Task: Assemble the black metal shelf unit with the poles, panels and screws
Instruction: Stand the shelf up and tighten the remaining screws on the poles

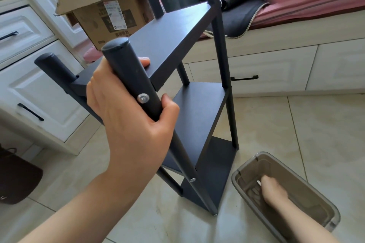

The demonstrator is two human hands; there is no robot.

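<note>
The black shelf unit (177, 33) stands on the floor, tilted toward me, with three panels fixed between four round poles. My left hand (126, 116) grips the near pole (126, 69) just below its capped top, thumb beside a silver screw (143, 98). A second screw (192, 179) shows lower on the same pole. My right hand (273, 189) reaches down into a grey plastic bin (327, 209) at the lower right; its fingers are hidden inside among small parts.
An open cardboard box (102, 14) sits behind the shelf. White drawer cabinets (29, 77) line the left, and a low bench with drawers (276, 65), pink cushions and dark fabric runs along the right. A dark bag (15, 179) lies at far left on the tiled floor.
</note>
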